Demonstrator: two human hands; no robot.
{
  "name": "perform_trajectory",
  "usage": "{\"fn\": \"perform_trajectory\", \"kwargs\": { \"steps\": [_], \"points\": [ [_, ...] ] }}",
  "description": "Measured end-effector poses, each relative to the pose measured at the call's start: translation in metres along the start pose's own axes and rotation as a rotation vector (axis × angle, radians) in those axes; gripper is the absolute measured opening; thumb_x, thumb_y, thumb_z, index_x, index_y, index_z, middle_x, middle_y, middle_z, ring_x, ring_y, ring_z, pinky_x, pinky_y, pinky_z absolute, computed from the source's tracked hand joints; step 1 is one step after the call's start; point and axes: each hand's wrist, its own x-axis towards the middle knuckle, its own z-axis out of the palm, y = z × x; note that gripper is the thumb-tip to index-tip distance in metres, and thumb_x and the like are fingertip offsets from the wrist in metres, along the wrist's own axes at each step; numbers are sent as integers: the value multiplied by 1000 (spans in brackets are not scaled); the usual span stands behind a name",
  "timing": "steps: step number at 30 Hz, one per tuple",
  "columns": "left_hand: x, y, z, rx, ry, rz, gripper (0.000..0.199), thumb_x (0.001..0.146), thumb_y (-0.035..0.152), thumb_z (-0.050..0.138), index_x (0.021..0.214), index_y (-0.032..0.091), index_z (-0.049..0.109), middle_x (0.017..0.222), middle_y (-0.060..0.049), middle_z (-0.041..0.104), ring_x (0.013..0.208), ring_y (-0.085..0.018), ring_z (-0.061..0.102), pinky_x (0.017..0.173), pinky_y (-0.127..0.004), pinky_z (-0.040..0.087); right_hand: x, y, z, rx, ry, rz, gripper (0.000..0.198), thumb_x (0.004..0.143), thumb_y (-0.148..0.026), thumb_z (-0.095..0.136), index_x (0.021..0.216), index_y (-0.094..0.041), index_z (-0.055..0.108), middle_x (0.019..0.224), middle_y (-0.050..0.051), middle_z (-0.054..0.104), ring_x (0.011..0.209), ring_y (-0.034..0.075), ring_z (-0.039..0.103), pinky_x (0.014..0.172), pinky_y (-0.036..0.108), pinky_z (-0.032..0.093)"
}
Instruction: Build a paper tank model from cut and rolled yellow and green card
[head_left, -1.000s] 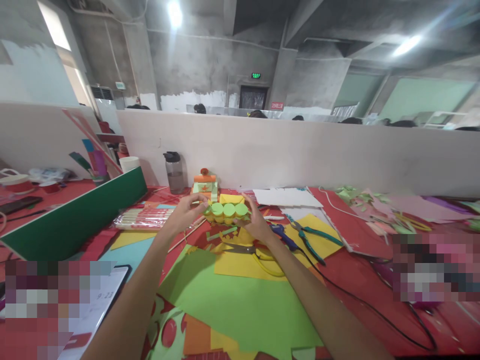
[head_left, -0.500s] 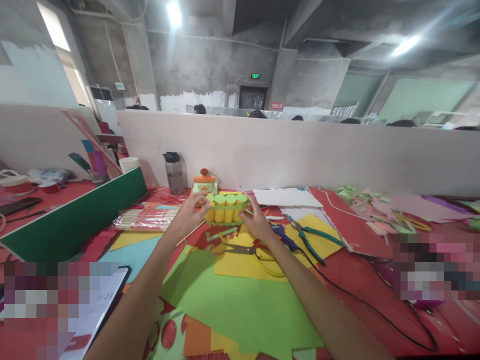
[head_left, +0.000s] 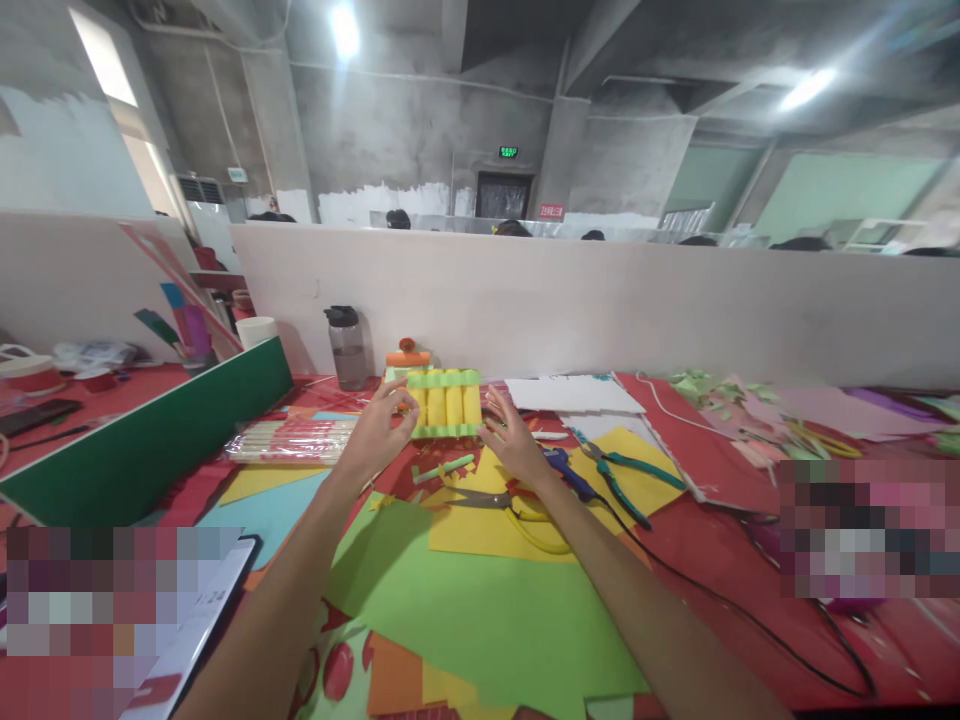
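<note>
A craft piece made of yellow paper rolls with light green bands (head_left: pixel 447 404) is tilted so its row of rolls faces me. My left hand (head_left: pixel 381 428) pinches it at its left edge. Just off its right edge, my right hand (head_left: pixel 513 440) has its fingers apart and holds nothing. Scissors with yellow handles (head_left: pixel 501 502) lie below the hands on yellow paper (head_left: pixel 472 535). Behind the craft piece stands an orange and pale green paper model (head_left: pixel 408 360), partly hidden.
Green paper sheets (head_left: pixel 480 620) cover the front. Teal-handled pliers (head_left: pixel 619 480) and a blue glue gun (head_left: pixel 568 474) with a black cord lie on the right. A water bottle (head_left: pixel 346 350) stands at the back, wrapped sticks (head_left: pixel 291 440) and a green board (head_left: pixel 161 425) on the left.
The craft piece has turned from showing its green round tops to showing the yellow sides of its rolls. The right hand has come away from its right end.
</note>
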Motion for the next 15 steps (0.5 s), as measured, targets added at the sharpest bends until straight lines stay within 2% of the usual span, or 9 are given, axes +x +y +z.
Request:
{"fn": "perform_trajectory", "kwargs": {
  "steps": [3,7,9,11,13,15],
  "points": [
    [-1,1,2,28,27,62,11,88,25,49,80,22,55,124,-12,60,129,-27,50,104,-40,41,-3,-5,0,-29,5,-28,67,92,-37,62,151,-39,32,152,5,41,145,24,35,116,49,36],
    [-3,2,10,-5,-85,76,9,88,24,49,86,21,57,105,-7,67,102,-23,63,92,-36,47,-5,-14,-2,-80,21,-49,59,92,-35,61,146,-36,39,146,6,49,139,24,43,111,46,43],
    [-5,4,15,-45,-172,51,11,89,26,48,89,20,58,95,-5,68,90,-21,64,82,-33,49,-6,-20,-3,-119,27,-35,49,92,-35,61,139,-31,49,133,8,59,127,24,55,103,43,50],
    [-7,6,22,-82,-251,36,12,90,27,48,88,20,58,88,-3,68,83,-19,64,76,-30,48,-8,-27,-4,-154,-22,-11,37,91,-36,61,126,-26,59,111,8,69,106,24,66,91,40,55],
    [-9,7,28,-107,-313,32,14,90,29,49,87,19,58,86,-3,68,80,-18,64,73,-28,47,-10,-34,-3,-159,-127,7,27,91,-37,61,113,-22,65,95,6,72,89,22,69,82,37,56],
    [-10,8,34,-110,-360,34,16,91,30,49,87,19,59,85,-3,68,79,-18,63,70,-27,46,-13,-39,-1,-145,-214,9,22,91,-38,62,104,-21,68,90,5,73,83,21,69,77,33,55]
  ]
}}
